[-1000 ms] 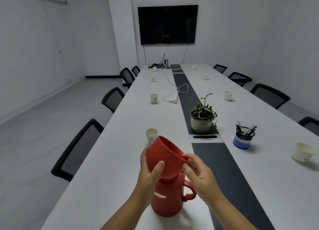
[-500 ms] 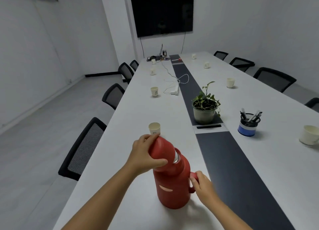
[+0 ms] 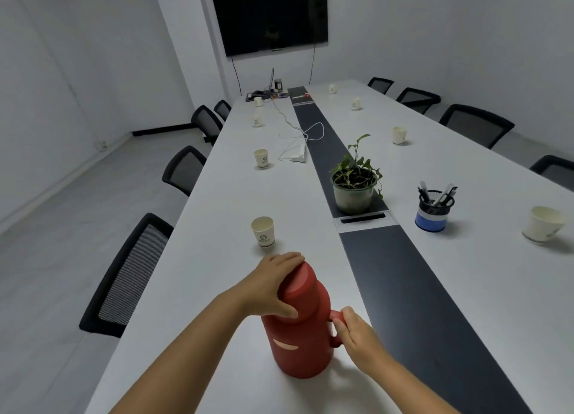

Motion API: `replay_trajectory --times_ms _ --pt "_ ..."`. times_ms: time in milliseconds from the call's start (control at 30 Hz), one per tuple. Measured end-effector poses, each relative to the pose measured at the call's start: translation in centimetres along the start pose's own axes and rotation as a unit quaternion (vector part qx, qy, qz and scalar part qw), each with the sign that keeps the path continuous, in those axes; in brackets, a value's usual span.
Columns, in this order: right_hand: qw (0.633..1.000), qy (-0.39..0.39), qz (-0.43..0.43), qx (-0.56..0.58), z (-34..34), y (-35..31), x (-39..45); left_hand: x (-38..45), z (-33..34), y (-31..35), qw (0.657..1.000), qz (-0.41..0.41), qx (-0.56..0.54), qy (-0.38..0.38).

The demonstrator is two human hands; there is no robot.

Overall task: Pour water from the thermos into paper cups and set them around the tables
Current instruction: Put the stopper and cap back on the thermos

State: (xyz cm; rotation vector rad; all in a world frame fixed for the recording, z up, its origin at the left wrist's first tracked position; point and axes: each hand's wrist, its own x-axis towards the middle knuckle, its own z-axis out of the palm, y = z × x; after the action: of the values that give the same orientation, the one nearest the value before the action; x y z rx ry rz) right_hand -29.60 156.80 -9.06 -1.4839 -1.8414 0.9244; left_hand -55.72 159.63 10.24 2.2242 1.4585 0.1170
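A red thermos [image 3: 299, 330] stands upright at the near end of a long white conference table [image 3: 217, 283]. The left hand [image 3: 273, 286] grasps its cap [image 3: 298, 281]; the right hand [image 3: 354, 330] curls around its handle [image 3: 335, 319]. Just beyond stands a paper cup [image 3: 263, 232] with a dark logo, its lettering too small to read. More cups line both sides. A black strip [image 3: 403, 289] runs down the table's centre, carrying a potted plant [image 3: 354, 184]. Black mesh chairs [image 3: 130, 274] flank the table; a dark wall screen [image 3: 268, 13] hangs at the far end.

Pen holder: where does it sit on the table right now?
In the head view, the pen holder stands right of the dark centre strip, between the potted plant and a paper cup.
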Motion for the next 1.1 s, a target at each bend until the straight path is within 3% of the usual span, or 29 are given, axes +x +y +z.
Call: replay_trajectory --times_ms 133,333,400,467,533,600,700,800,867,967,1100 --pt "1.0 0.006 -0.004 -0.019 0.2 0.5 0.3 -0.3 -0.3 0.4 0.999 0.005 0.046 -0.021" --pt "1.0 0.015 -0.008 -0.025 0.4 1.1 0.5 -0.1 3.4 5.0 0.975 -0.155 0.075 0.144" --pt "1.0 0.011 -0.011 -0.024 0.6 1.1 0.4 0.2 3.3 4.5 0.981 -0.118 0.066 0.138" --pt "1.0 0.009 -0.011 -0.019 0.7 1.2 0.4 0.2 1.7 2.7 0.995 -0.032 0.041 0.082" --pt "1.0 0.008 -0.01 -0.016 0.7 1.3 0.4 0.3 0.0 0.8 0.995 0.061 0.072 0.017" --pt "1.0 0.006 -0.01 -0.012 0.7 1.1 0.3 0.5 -0.9 -0.1 0.987 0.096 0.121 -0.035" --pt "1.0 0.008 -0.008 -0.003 0.7 1.0 0.1 -0.2 -0.5 0.9 0.995 0.019 0.092 -0.037" --pt "1.0 0.013 -0.011 -0.008 0.6 1.1 0.0 -0.5 1.5 3.9 0.987 -0.134 0.082 0.038" --pt "1.0 0.003 -0.01 0.0 0.5 1.0 0.0 0.0 2.3 5.1 0.975 -0.192 0.059 0.093" --pt "1.0 0.008 -0.012 -0.002 0.7 1.3 0.0 0.0 1.3 3.8 0.991 -0.103 0.018 0.079" --pt "1.0 0.005 -0.017 0.011 0.6 1.3 -0.2 0.6 -2.0 1.5 0.992 0.046 0.092 -0.077"
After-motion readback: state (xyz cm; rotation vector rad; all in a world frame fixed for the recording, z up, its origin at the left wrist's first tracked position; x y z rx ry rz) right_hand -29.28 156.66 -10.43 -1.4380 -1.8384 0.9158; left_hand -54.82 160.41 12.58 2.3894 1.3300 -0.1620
